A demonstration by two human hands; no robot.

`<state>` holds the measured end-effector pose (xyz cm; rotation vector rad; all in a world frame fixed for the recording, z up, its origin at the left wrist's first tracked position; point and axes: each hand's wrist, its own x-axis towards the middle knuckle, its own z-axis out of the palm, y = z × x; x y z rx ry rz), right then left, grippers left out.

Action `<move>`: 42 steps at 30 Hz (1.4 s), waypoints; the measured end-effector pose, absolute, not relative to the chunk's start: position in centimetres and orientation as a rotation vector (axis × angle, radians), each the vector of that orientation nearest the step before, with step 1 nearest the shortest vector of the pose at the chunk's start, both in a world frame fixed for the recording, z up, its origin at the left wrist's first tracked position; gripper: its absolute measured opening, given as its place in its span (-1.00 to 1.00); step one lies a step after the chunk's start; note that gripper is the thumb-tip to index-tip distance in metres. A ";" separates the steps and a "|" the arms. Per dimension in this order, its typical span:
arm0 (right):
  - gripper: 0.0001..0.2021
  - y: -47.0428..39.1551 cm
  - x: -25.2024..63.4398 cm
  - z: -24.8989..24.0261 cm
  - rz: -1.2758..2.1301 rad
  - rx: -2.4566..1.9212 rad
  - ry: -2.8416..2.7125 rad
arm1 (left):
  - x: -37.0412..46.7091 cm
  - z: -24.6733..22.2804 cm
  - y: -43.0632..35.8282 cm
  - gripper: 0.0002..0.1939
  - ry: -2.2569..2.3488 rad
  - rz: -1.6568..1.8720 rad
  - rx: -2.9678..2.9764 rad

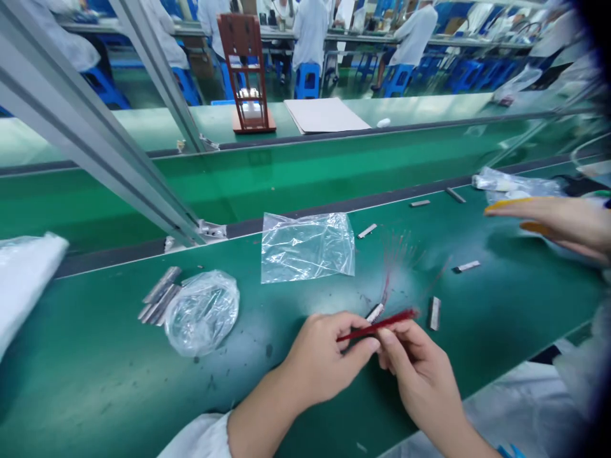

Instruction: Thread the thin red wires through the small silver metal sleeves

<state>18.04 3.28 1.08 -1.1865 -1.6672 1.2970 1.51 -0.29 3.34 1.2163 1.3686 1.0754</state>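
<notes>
thin red bundle (382, 324) pinched in the fingertips of left hand (329, 356) and right hand (420, 372), held over green worktop (95, 388) toward its near edge, clear bag (308, 249) laid by the far edge

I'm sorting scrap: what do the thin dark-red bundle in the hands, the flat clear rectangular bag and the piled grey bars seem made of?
Thin dark-red bundle: possibly plastic-coated wire, matt; its fuzzy, strandlike end suggests this, but blur leaves it open.
Flat clear rectangular bag: glossy plastic film, see-through with bright creases.
Piled grey bars: perhaps metal, from their dull sheen.
</notes>
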 end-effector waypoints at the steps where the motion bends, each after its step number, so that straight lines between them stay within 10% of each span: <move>1: -0.80 3.3 18.0 1.0 1.306 -1.185 -1.654 | 1.5 3.3 -0.3 -0.87 1.370 1.072 1.222; 16: -0.75 4.2 18.6 1.8 1.324 -1.082 -1.776 | 1.1 2.7 -0.1 -0.73 1.411 0.974 1.355; 23: -0.83 6.0 20.0 1.6 1.124 -1.157 -1.950 | -1.1 3.4 0.8 -0.72 1.802 1.509 0.706; 32: -0.85 6.0 19.4 1.8 0.984 -1.074 -2.169 | -3.6 1.9 1.4 -0.24 2.219 1.161 1.186; 42: -0.86 6.0 19.7 1.7 0.930 -1.064 -2.257 | -3.0 2.1 1.2 -0.62 2.388 1.124 1.795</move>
